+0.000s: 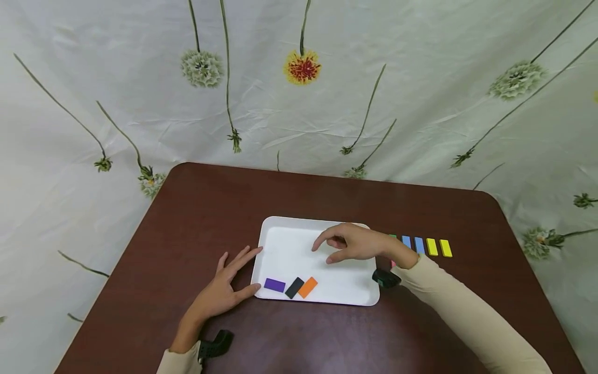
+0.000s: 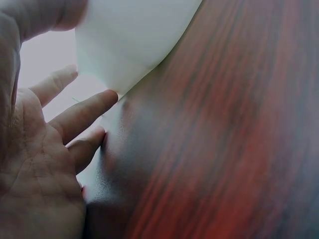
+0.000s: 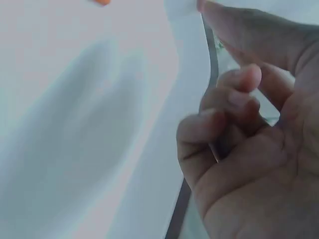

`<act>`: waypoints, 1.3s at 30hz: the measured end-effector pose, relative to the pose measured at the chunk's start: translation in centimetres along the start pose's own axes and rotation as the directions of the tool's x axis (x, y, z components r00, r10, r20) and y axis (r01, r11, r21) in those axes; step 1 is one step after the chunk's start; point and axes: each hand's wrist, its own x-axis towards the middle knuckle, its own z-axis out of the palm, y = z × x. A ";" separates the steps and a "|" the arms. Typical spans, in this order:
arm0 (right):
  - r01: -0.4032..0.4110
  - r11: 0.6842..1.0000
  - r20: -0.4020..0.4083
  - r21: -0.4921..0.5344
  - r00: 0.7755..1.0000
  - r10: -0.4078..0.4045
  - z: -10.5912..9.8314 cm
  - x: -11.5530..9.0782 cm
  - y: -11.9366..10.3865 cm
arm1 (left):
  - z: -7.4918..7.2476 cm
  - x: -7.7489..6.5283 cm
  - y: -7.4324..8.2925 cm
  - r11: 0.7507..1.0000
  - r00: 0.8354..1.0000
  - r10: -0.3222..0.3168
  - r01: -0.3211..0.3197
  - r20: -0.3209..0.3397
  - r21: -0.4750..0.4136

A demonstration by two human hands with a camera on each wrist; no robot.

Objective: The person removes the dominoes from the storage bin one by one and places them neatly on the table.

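A white tray [image 1: 289, 244] lies on the dark brown table. Along its near left side are a purple block [image 1: 274, 284], a black block [image 1: 295, 288] and an orange block [image 1: 308, 287]; the black and orange ones lie slanted side by side. My left hand [image 1: 224, 291] has its fingers spread, with fingertips and thumb at the tray's left edge. Over the tray's right half hovers my right hand [image 1: 352, 242], thumb and index finger apart, holding nothing. In the right wrist view, the other fingers of the right hand [image 3: 249, 144] curl loosely.
Right of the tray stands a row with two blue blocks [image 1: 419, 245] and two yellow blocks [image 1: 446, 248]. Green and pink pieces there are mostly hidden behind the right wrist. A flower-printed cloth [image 1: 261, 114] hangs behind the table [image 1: 224, 192].
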 end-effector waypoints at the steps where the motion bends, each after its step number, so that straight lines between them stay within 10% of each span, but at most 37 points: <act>1: 0.018 1.000 0.029 0.022 0.999 -0.019 0.2 0.7 0.0 | 0.0 -0.1 0.0 1.000 1.000 -0.001 0.001 -0.003 -0.002; 17: 0.028 0.987 0.286 0.161 0.955 -0.074 3.9 9.3 -0.1 | 0.2 0.0 0.0 1.000 1.000 0.002 -0.002 0.007 0.013; 39: 0.061 0.997 0.342 -0.048 0.939 -0.040 6.5 11.2 -0.7 | 0.1 0.0 -0.1 1.000 1.000 0.017 -0.017 -0.006 0.004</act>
